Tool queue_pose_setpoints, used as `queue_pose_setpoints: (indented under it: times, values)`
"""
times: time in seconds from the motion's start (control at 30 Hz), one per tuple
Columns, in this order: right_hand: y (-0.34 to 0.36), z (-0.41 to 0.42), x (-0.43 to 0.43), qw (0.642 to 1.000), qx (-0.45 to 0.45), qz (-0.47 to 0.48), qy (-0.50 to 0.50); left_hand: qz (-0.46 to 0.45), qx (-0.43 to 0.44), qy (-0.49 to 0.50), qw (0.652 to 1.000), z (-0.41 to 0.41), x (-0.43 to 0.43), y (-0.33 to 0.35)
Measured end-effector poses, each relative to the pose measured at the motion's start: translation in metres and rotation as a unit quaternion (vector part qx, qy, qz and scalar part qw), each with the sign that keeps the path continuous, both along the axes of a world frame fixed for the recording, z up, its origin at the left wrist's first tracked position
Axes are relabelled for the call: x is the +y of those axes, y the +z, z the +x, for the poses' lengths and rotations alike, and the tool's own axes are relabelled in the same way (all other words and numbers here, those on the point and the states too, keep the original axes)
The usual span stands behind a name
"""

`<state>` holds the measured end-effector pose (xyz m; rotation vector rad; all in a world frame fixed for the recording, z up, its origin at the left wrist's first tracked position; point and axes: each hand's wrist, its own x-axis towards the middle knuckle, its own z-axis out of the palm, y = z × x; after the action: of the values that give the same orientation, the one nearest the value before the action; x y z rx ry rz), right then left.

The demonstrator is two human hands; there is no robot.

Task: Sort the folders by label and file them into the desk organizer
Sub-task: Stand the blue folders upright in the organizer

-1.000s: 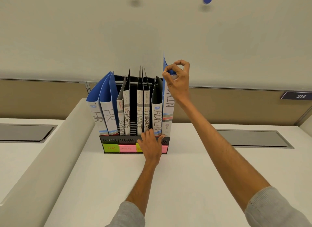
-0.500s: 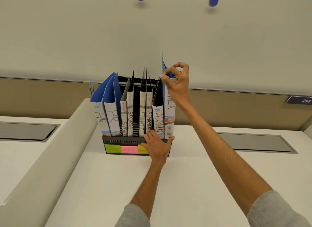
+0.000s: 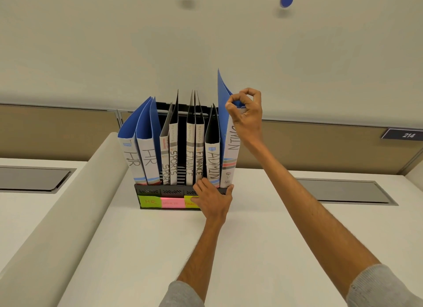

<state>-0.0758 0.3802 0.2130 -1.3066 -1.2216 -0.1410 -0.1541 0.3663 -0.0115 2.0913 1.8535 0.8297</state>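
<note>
Right of centre, the right hand [image 3: 247, 114] pinches the top of the rightmost ADMIN folder [image 3: 229, 165], likely seating it. The left hand [image 3: 214, 202], fingers spread, braces the organizer [image 3: 160, 190] against sliding.

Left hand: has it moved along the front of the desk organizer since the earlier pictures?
Yes. The left hand has slid rightward along the front of the desk organizer, from near the middle to its right corner.
</note>
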Motion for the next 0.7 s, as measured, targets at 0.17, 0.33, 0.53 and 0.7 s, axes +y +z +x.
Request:
queue_pose_setpoints:
  times: [0.17,0.33,0.53,0.7]
  values:
    - [0.001,-0.003,0.006,1.000,-0.002,-0.017,0.024,-0.033,-0.031,0.042,0.998,0.006,-0.002,0.012]
    - [0.001,-0.010,0.009,0.997,-0.029,-0.041,0.052,-0.038,-0.041,0.052,0.997,0.012,0.003,0.018]
    - [0.002,0.001,0.003,0.997,-0.008,-0.059,0.055,-0.057,-0.092,0.043,0.993,0.019,0.003,0.019]
    - [0.005,0.007,0.002,0.996,0.004,-0.064,0.057,-0.065,-0.114,0.036,0.991,0.022,0.004,0.020]
